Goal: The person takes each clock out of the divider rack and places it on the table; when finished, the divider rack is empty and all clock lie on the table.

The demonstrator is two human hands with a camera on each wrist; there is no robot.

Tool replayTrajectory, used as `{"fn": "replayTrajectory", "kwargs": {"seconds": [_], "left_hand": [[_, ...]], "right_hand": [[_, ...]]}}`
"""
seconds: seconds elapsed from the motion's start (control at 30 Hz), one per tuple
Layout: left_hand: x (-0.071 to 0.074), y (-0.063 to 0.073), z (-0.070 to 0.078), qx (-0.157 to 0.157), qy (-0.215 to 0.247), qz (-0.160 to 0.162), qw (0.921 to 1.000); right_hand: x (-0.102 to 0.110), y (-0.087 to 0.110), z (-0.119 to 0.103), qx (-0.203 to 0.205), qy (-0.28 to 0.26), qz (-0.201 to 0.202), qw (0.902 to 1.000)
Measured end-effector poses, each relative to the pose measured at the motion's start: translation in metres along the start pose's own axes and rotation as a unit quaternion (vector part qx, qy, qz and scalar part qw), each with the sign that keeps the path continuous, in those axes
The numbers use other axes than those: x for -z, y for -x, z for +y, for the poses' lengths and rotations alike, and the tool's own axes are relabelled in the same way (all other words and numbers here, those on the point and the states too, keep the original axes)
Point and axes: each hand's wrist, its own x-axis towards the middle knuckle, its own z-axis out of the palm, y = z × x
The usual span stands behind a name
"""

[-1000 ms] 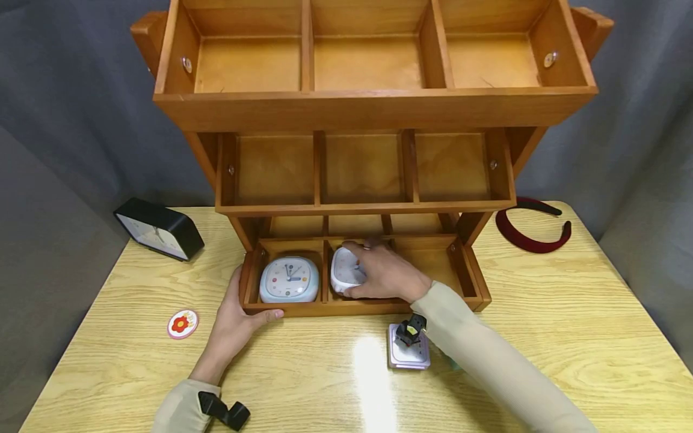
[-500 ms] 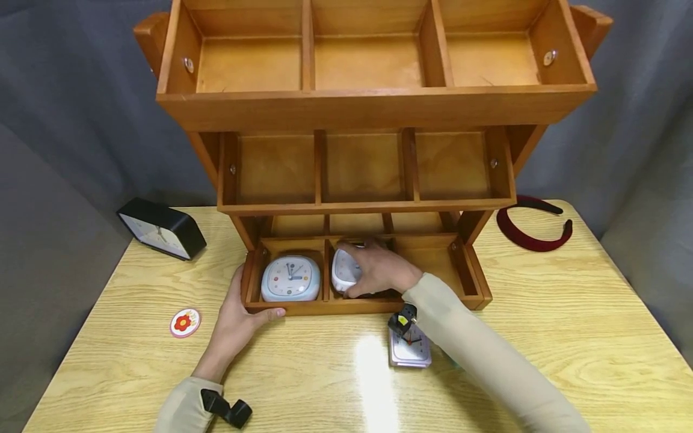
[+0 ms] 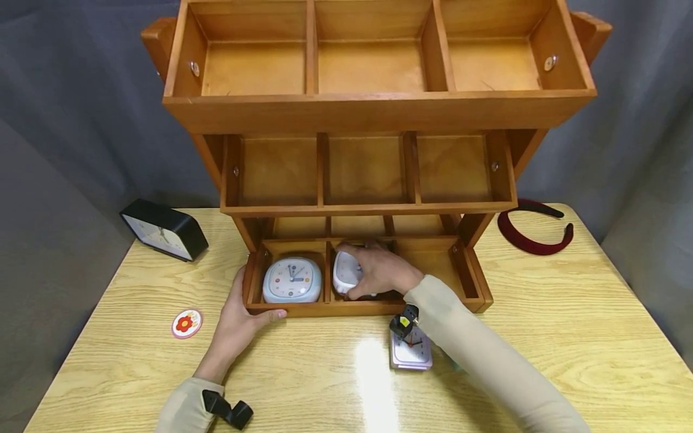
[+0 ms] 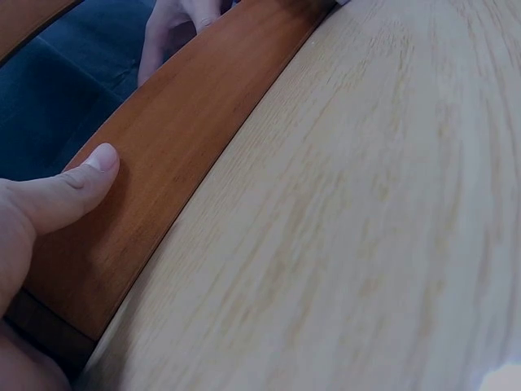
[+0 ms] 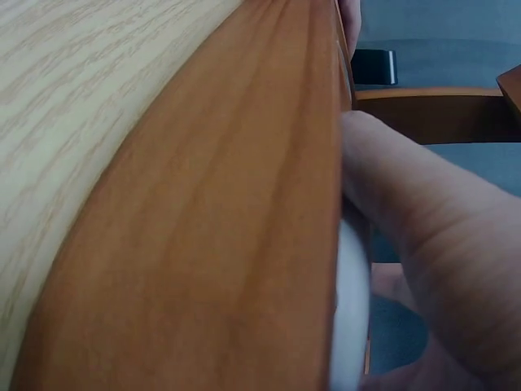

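A three-tier wooden storage box (image 3: 346, 309) stands on the table, tiers stepped out. My left hand (image 3: 238, 325) grips the bottom tier's front left corner, thumb (image 4: 73, 191) along its front in the left wrist view. Within the bottom tier's middle compartment, my right hand (image 3: 381, 270) holds a white alarm clock (image 3: 346, 270), thumb near the front wall. The clock's right part is hidden under that hand; only its white edge (image 5: 352, 301) appears in the right wrist view. A light blue alarm clock (image 3: 292, 281) lies face up in the left compartment.
In front of the box lies a lilac clock (image 3: 410, 355), partly covered by the wrist camera. A black clock (image 3: 165, 228) and a round flower badge (image 3: 186, 323) are at left. A dark red headband (image 3: 533, 243) lies back right. Something green peeks from under the right forearm.
The right hand has shifted slightly left and further over the white clock, covering more of its face. The left hand keeps its grip on the box corner.
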Motion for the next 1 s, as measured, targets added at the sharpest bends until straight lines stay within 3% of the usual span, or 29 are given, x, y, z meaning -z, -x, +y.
{"fn": "replayTrajectory", "kwargs": {"seconds": [0.47, 1.0], "left_hand": [[0.0, -0.001, -0.001, -0.02, 0.018, -0.003, 0.9996], [0.0, -0.001, -0.001, -0.025, 0.024, -0.003, 0.9994]], "right_hand": [[0.004, 0.0, 0.002, 0.045, -0.014, 0.022, 0.9986], [0.027, 0.019, -0.01, 0.051, 0.027, 0.06, 0.9965]]}}
